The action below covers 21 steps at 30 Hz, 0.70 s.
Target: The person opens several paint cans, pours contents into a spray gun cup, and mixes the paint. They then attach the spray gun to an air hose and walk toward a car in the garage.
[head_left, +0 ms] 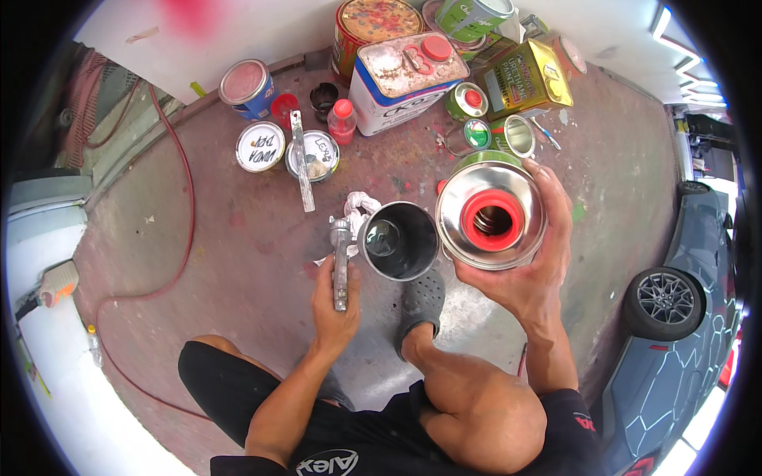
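Note:
My left hand [332, 300] is wrapped around the metal handle of a spray gun [340, 274]. The gun's round, dark-walled cup [413, 242] is uncovered, with a little clear liquid at its bottom. In my right hand [530, 287] is a round metal tin [454, 216], gripped around its side and tilted so its top shows. A red collar [471, 232] rings the tin's opening, which has no cap and looks dark inside. Tin and cup are side by side at nearly the same height. A crumpled white rag [361, 203] lies on the floor behind the gun.
Paint tins and thinner cans crowd the wall, among them a white rectangular can [394, 107] and a gold can [528, 79]. A stir stick [302, 163] rests across a lidded tin [323, 151]. A red hose [190, 198] curves along the left; a grey car [675, 373] stands right.

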Available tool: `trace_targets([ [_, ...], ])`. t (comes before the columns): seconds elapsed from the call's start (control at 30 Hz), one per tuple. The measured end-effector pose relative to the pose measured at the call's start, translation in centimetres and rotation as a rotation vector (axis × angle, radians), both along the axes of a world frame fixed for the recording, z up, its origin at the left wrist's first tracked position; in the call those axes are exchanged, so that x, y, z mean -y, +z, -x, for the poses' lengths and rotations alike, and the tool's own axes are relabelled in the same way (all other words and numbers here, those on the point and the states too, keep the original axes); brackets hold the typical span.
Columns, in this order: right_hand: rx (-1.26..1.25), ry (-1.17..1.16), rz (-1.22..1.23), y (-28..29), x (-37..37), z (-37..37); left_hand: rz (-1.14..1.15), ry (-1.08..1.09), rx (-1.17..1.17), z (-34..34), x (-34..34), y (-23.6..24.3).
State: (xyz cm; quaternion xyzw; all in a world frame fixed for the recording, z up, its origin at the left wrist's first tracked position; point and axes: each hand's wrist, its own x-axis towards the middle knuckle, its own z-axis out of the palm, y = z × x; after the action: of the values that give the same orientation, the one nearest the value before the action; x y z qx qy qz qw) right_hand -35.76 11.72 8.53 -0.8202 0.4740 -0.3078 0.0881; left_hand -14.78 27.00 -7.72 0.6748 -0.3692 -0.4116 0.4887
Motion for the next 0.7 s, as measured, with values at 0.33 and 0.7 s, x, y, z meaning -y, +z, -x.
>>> trace_targets([
  [0.33, -0.062, 0.146, 0.145, 2.2, -0.5, -0.4, 0.075, 0.005, 0.041, 0.5, -0.4, -0.7],
  [0.7, -0.191, 0.188, 0.209, 3.5, -0.8, -1.0, 0.082, -0.006, 0.037, 0.6, -0.4, -0.4],
])
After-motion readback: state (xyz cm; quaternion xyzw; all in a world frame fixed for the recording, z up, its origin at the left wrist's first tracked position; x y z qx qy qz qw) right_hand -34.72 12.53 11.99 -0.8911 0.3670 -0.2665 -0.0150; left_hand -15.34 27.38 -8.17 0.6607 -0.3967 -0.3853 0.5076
